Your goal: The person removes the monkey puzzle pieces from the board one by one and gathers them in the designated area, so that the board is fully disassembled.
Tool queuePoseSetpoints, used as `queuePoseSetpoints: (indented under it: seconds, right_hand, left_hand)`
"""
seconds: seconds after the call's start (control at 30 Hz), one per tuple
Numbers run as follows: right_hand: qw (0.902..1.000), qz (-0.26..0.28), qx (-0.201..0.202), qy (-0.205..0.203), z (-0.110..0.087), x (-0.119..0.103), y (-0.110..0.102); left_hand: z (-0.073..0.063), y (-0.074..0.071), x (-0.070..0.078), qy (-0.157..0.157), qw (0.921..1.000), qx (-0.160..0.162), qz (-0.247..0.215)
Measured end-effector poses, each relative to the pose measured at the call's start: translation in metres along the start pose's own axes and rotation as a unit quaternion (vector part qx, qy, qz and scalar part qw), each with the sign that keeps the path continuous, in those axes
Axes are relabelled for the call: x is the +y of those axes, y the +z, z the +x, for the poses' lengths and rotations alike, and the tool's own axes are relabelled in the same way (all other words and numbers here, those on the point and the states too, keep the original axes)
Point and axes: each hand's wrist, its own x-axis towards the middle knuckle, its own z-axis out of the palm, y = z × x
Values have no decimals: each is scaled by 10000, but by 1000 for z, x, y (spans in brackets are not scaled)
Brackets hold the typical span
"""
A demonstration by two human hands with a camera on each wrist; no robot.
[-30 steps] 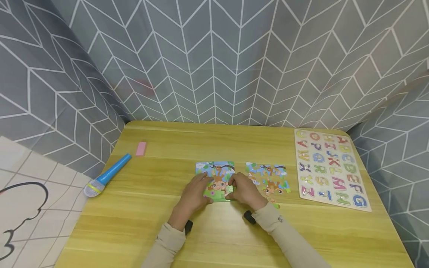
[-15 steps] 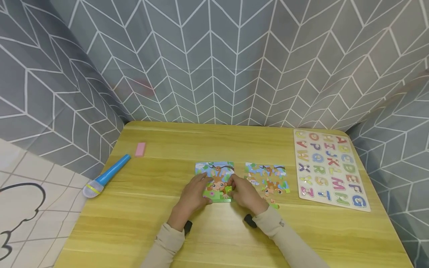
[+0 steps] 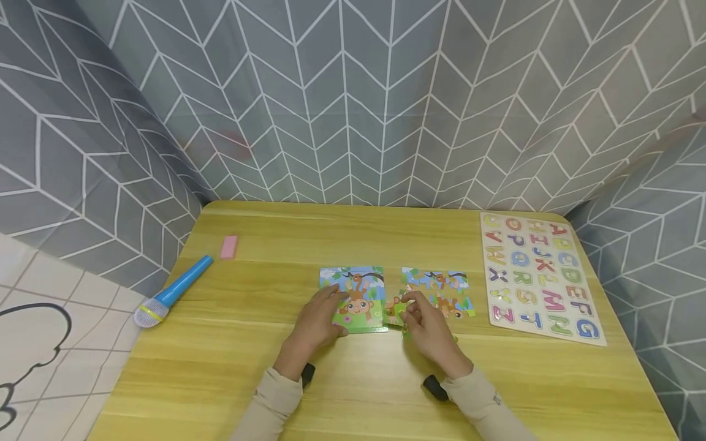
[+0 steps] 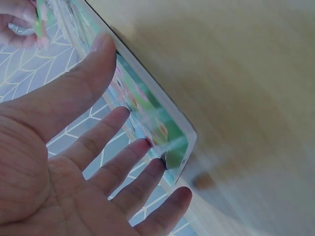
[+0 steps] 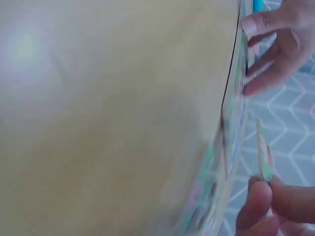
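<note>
A square jigsaw puzzle board (image 3: 371, 329) with a monkey picture lies flat on the table. My left hand (image 3: 315, 321) rests at its left side, thumb and fingers spread and fairly straight; in the left wrist view the thumb (image 4: 93, 66) lies over the board's edge. Just off the board's right side, my right hand (image 3: 432, 335) pinches a green and brown puzzle piece (image 3: 394, 311) between thumb and finger. The right wrist view shows this piece (image 5: 264, 152) edge-on, raised above the table. Several loose puzzle pieces (image 3: 444, 282) lie beyond the right hand, which partly hides them.
An alphabet board (image 3: 543, 278) with coloured letters lies at the table's right. To the left are a blue toy microphone (image 3: 173, 293) and a small pink block (image 3: 228, 247). A patterned grey curtain (image 3: 353, 122) hangs behind the wooden table (image 3: 353, 392).
My right hand has moved right, from the puzzle board's lower right corner toward the loose pieces, with a puzzle piece now showing in its pinch. The left hand has stayed in place.
</note>
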Motion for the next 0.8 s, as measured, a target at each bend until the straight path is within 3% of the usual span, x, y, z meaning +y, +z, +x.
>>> queuePoseSetpoints:
  seconds: [0.2, 0.43, 0.8]
  right_hand:
    - [9982, -80, 508, 295, -15, 19, -22]
    - [9929, 129, 717, 938, -24, 34, -44]
    - [9771, -125, 1025, 1859, -43, 52, -72]
  left_hand:
    - [1, -1, -1, -5, 10000, -37, 19]
    - [4, -6, -4, -36, 9999, -129, 68]
    - [2, -8, -8, 42, 9998, -165, 141]
